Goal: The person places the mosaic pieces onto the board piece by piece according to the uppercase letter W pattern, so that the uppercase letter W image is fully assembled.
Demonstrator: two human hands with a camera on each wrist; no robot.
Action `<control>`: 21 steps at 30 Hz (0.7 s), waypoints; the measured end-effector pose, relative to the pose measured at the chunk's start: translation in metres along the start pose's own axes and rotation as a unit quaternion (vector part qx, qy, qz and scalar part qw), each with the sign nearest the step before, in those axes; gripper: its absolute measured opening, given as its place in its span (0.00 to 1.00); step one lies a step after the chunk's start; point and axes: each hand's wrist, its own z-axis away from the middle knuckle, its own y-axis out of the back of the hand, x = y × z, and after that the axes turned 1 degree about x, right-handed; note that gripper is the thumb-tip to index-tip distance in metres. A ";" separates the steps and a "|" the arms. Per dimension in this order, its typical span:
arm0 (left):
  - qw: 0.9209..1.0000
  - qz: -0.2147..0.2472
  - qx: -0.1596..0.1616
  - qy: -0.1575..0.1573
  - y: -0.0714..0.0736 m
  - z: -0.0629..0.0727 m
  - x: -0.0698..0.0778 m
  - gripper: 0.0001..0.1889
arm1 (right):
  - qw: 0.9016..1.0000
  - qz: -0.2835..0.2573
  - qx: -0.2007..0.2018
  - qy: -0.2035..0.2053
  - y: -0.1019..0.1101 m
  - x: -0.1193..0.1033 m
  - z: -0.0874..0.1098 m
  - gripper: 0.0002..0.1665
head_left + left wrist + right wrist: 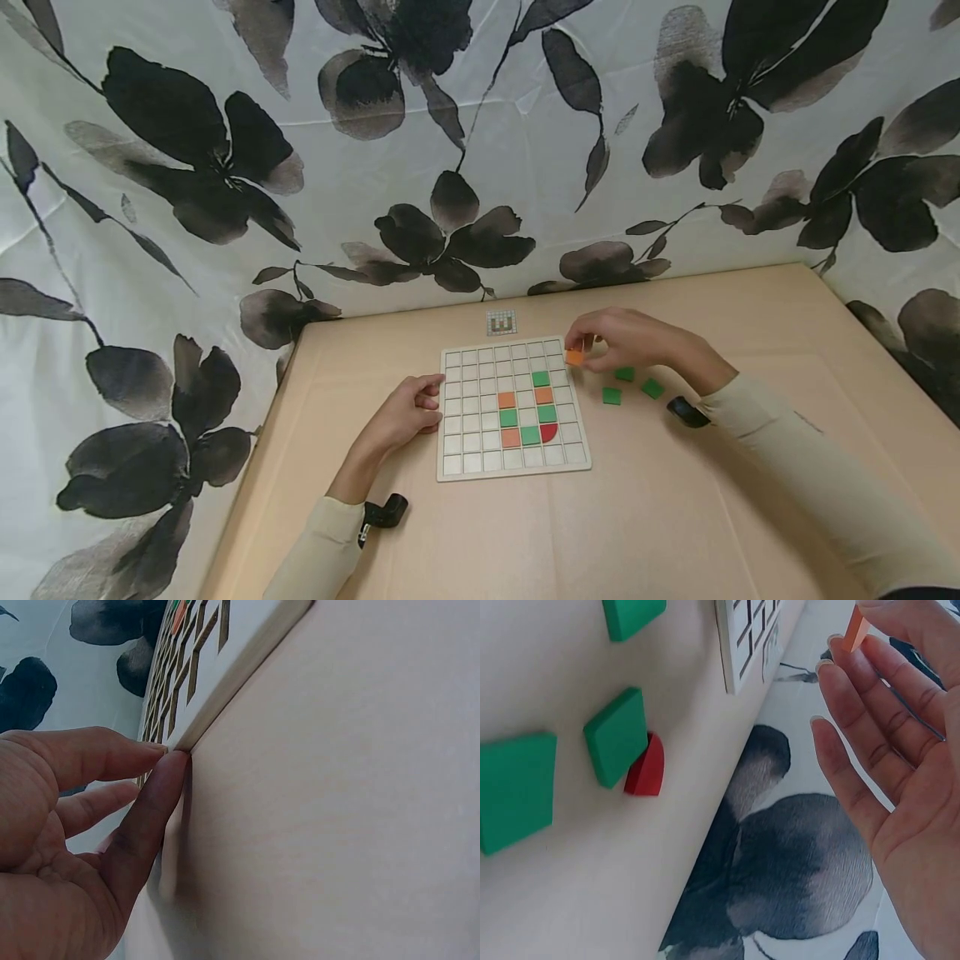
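Orange shows at your right hand (628,335), whose thumb and fingers pinch a squarish tile (574,357) beside the grid board's (514,477) far right corner, the board spreading leftward and nearer you. Without a clear long axis, the tile slants nearly edge-on in the right wrist view. Your left hand (405,410), farther from the tile, touches the board's left edge; whether it grips, you can't tell.

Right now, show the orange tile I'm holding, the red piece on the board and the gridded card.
Orange tile (856,631), right wrist view, middle of visible part.
Red piece (549,432), head view, middle of its top.
Gridded card (501,322), head view, middle of its face.
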 end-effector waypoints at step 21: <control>1.000 -0.017 0.016 -0.003 -0.003 0.001 0.000 0.36 | 0.999 -0.004 -0.029 0.032 -0.024 -0.017 -0.032 0.13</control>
